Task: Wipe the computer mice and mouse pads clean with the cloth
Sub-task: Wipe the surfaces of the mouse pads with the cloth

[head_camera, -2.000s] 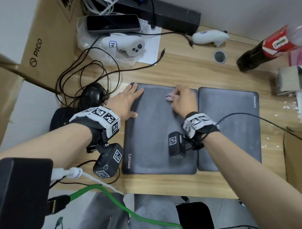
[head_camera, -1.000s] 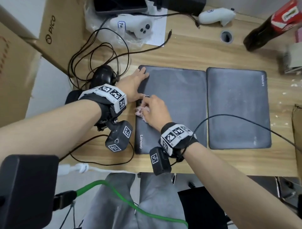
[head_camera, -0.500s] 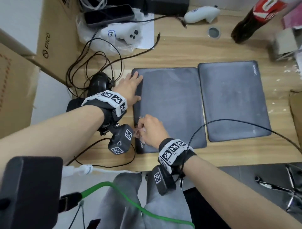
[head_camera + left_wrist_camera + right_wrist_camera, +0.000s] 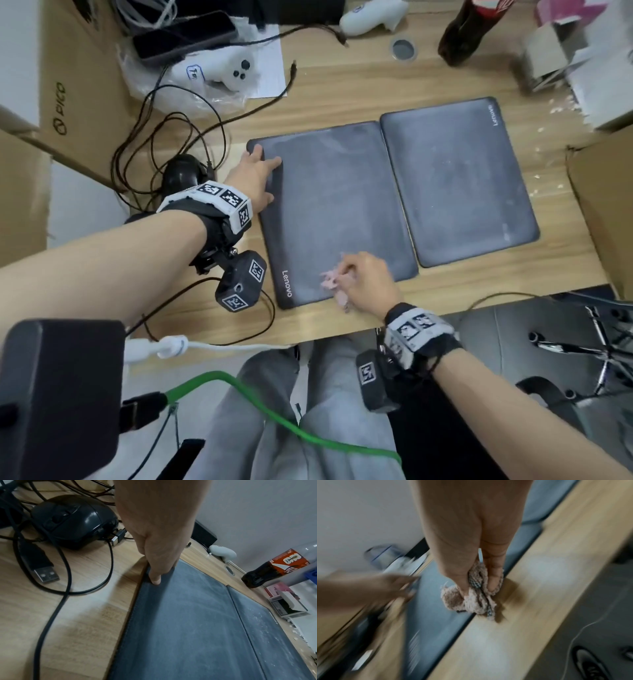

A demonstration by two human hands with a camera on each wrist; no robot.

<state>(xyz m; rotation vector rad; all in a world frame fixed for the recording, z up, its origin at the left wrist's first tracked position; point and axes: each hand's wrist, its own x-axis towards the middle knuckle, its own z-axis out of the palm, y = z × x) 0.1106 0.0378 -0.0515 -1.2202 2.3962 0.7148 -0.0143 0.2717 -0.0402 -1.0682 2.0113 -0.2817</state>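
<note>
Now, step: right hand (image 4: 368, 284) wipes the left pad (image 4: 337, 212) near its front edge.
Grip: fingers curl round the bunched cloth (image 4: 471, 599), pinching it tight.
Brace: left hand (image 4: 255, 178) lies flat on the pad's far-left corner (fingers straight, holding nothing).
Advice: probably press evenly, overlap strokes, keep the brace.
Textures: cloth nubbly pink; pads dark, rounded, dusty; right pad (image 4: 459, 192) unwiped, seemingly.
Mouse (image 4: 72, 520): glossy black, left of the pad.
</note>
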